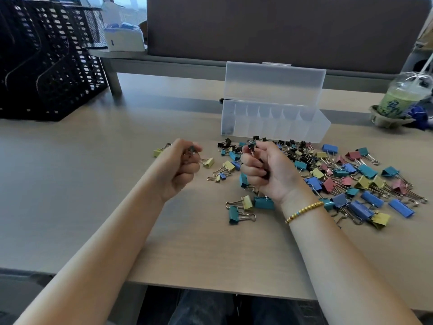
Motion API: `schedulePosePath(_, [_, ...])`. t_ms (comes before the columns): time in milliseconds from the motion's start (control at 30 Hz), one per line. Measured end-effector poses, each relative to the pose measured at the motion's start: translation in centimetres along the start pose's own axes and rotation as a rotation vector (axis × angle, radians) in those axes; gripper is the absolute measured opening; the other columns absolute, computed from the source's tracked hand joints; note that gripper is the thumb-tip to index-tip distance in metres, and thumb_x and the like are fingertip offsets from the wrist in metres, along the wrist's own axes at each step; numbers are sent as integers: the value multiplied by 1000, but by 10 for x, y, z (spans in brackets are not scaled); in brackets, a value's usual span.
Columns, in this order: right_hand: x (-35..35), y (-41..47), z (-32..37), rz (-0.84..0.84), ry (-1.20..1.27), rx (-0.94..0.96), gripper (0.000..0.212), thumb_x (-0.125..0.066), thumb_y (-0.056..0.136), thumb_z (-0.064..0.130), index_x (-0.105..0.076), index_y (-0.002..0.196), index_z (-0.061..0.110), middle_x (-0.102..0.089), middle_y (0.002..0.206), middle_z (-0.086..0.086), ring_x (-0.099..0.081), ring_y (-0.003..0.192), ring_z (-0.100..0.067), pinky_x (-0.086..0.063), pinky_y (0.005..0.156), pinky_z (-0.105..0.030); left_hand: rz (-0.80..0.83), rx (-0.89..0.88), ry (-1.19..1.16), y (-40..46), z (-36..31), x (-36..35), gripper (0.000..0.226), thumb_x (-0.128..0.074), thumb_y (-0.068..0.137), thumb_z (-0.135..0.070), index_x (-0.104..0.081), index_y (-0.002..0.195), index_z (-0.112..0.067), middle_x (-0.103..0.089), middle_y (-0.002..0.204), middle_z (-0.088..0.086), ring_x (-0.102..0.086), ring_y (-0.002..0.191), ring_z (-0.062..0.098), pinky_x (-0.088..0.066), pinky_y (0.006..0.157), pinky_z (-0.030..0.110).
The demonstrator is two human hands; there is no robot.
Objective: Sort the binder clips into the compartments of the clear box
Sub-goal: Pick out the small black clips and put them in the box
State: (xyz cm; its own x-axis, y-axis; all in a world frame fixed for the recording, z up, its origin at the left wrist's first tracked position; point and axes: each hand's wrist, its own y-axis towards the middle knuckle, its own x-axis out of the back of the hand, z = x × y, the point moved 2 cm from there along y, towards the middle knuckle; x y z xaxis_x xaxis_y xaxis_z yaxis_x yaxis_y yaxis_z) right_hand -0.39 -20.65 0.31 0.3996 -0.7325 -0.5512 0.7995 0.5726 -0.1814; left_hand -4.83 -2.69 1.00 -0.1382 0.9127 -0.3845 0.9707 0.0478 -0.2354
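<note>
Spanning frame: pale wood desk [93, 184], grey partition [281, 31] behind; both hands fisted, pinching small clips [251, 146].

The box [274, 123] stands open at the back of the desk [93, 184], with the binder clips [339, 179] heaped in front of it and spreading right. A mesh rack [46, 66] sits far left, a cup [403, 99] far right.

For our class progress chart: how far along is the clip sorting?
Barely begun. Only the leftmost compartment of the clear box shows something dark. In hand: the left hand and right hand each grip small clips. Left: the large pile of binder clips on the table.
</note>
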Motion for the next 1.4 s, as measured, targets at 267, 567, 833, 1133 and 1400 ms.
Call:
schedulePosePath(267, [-2,6,0,-175,-231,100,30,-42,98,18,-55,73,9,-51,64,-1,-32,39,-3,-20,32,-11,-43,-18,55,6,15,-4,29,-41,99,-25,-50,75,-12,-43,55,-3,-31,32,0,-17,26,10])
schedulePosePath(567, [-18,8,-15,-270,-1800,283,19,-42,98,30,-57,109,26,-62,86,2,-57,81,-19,-35,62,-28,-148,-457,1645,8,21,-14,30,-49,92,-44,-66,109,-26,-69,102,3,-59,90,21,-37,70,25])
schedulePosePath(833, [-24,4,-13,-162,-2002,230,24,-44,98,30,-52,120,28,-63,114,-5,-56,103,-25,-39,71,-30,-13,-396,1877,9,22,-10,31,-38,98,-35,-45,123,-19,-64,111,9,-60,100,29,-46,77,33])
schedulePosePath(1133, [-29,5,-16,-158,-2067,323,21,-41,99,26,-50,117,20,-64,107,-9,-58,98,-29,-36,66,-30,-9,-419,2223,10,31,-18,42,-37,97,-12,-25,137,-5,-65,106,12,-64,92,32,-43,64,36])
schedulePosePath(1400, [-14,9,-11,-313,-1512,291,9,-46,97,28,-52,99,21,-65,86,0,-57,79,-20,-44,67,-31,71,-316,2229,10,30,-15,51,-32,101,-26,-18,139,6,-62,108,17,-63,91,29,-42,66,33])
